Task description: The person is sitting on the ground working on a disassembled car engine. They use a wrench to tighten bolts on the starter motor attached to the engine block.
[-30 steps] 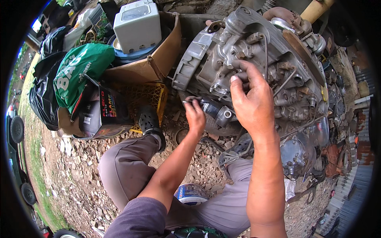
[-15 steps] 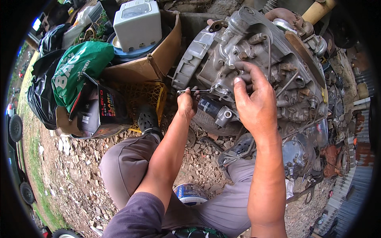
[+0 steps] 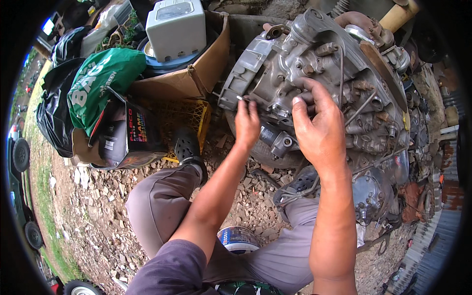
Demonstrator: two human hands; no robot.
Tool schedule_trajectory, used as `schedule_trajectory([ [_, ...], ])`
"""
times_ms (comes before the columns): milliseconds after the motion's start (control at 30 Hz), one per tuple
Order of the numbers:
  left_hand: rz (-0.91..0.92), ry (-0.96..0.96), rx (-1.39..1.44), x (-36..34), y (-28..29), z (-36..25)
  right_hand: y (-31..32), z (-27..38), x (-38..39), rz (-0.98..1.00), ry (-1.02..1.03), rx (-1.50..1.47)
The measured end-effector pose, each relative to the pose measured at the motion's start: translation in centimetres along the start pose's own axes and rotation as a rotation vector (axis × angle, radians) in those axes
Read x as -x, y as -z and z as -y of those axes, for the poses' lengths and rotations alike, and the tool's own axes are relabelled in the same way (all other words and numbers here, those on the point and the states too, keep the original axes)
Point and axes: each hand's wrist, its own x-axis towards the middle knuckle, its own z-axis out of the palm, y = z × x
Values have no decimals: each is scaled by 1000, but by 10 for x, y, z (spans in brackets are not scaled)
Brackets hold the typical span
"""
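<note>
Engine (image 3: 317, 64), stony ground (image 3: 113, 216), corrugated metal (image 3: 427, 253)

A dark purple-grey short sleeve (image 3: 171, 265), lighter grey trousers (image 3: 160, 199), black holed clogs (image 3: 186, 147) and green camouflage-patterned cloth (image 3: 242, 288) are worn.

The green bag (image 3: 110, 73) up at 10 o'clock has chunky white lettering. Black box (image 3: 132, 135) around 9 has big red letters plus smaller colourful lines. Bucket (image 3: 238, 239) at 6 has a blue label, print's too tiny tbh.
</note>
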Motion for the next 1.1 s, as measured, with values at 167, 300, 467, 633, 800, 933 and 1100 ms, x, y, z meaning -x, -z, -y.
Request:
schedule_trajectory([
  [167,491,-623,-400,34,-5,43,-6,6,0,10,23,-26],
  [300,558,-652,-556,55,5,39,2,-3,1,-8,12,4],
  [467,390,-401,-291,72,6,50,5,1,0,-5,-43,-35],
  [633,-172,256,225,47,3,68,1,2,0,-15,16,-46],
  [800,-194,568,650,-2,15,49,6,3,-1,-19,-9,-53],
  [933,-173,689,791,-10,14,46,4,3,0,-27,-1,-3],
  [1100,-163,734,930,-18,17,63,4,8,0,-12,-22,-31],
])
